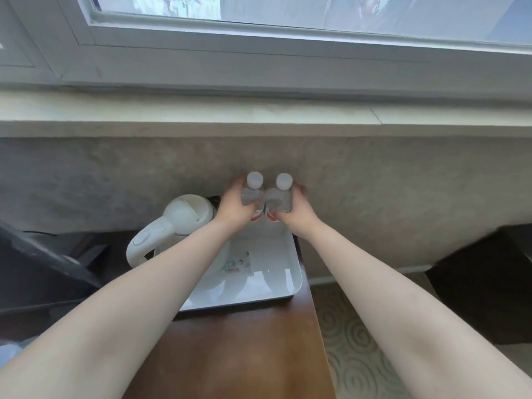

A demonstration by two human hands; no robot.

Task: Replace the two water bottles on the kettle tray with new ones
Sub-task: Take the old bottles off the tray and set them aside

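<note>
1. Head view: two bare forearms reach forward over a glossy brown wooden tabletop (247, 349) that stands against a mottled grey-beige wall below a pale stone window sill (259, 116).
2. The left hand (234, 210) has its fingers (236, 184) wrapped around the clear, rounded plastic water bottle with a frosted white screw cap (253, 194); a strip of red-and-white label shows under the palm.
3. The right hand (296, 214) grasps the second clear plastic water bottle with a matching white cap (280, 197) in the same way, fingers curled around its far side and a red label edge visible below.
4. The two bottles stand upright, just beside each other, shoulders nearly touching, at the far end of the tray near the wall. Whether their bases rest on the tray cannot be told, because the hands hide them.
5. The white rectangular plastic tray with rounded corners and a raised rim (296, 283) lies on the tabletop; its smooth floor carries a small printed paper sachet (237, 263).
6. A white plastic electric kettle with a looped handle and domed lid (172, 223) stands at the tray's left side, partly hidden by the left forearm.
7. To the right of the tabletop, the floor shows a carpet with pale swirl patterns (354, 349).
</note>
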